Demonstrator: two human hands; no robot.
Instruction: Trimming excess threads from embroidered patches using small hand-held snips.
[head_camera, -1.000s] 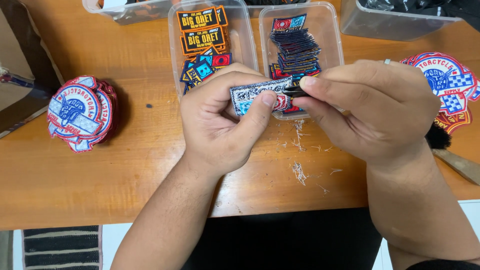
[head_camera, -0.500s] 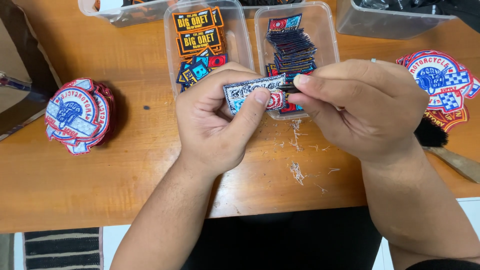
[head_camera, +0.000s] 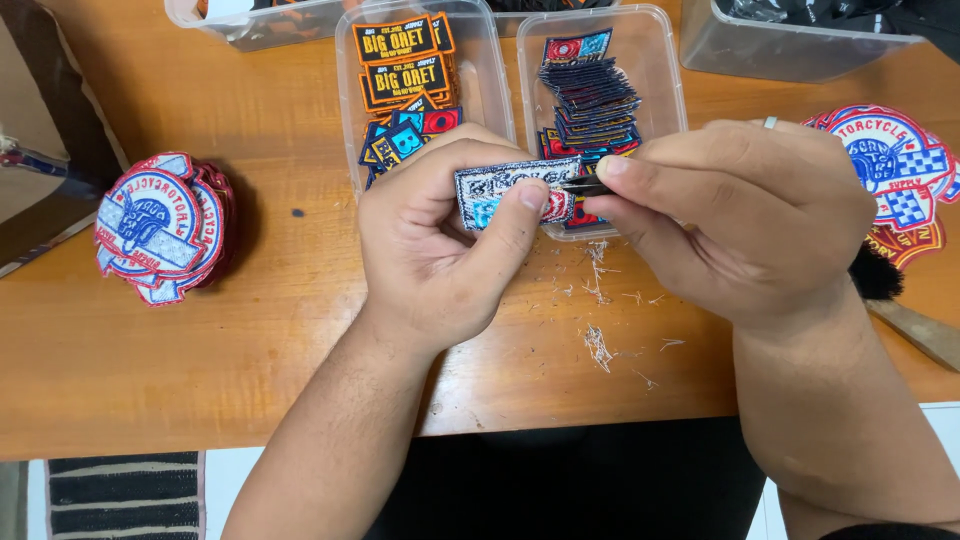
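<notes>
My left hand (head_camera: 440, 250) pinches a small rectangular embroidered patch (head_camera: 500, 190), seen from its pale back side, between thumb and fingers. My right hand (head_camera: 740, 220) holds a small dark tool (head_camera: 585, 185) with its tip against the patch's right edge. Both hands hover over the wooden table (head_camera: 200, 350), just in front of two clear plastic tubs. Loose thread trimmings (head_camera: 600, 340) lie on the wood below my hands.
The left clear tub (head_camera: 350, 120) holds black and orange rectangular patches; the right tub (head_camera: 670, 100) holds a stack of dark patches. Round red, white and blue patch piles sit at far left (head_camera: 160, 225) and far right (head_camera: 895, 180). A brush (head_camera: 900, 305) lies at right.
Both hands have shifted slightly up and left with the patch. The grip on the patch and tool is the same.
</notes>
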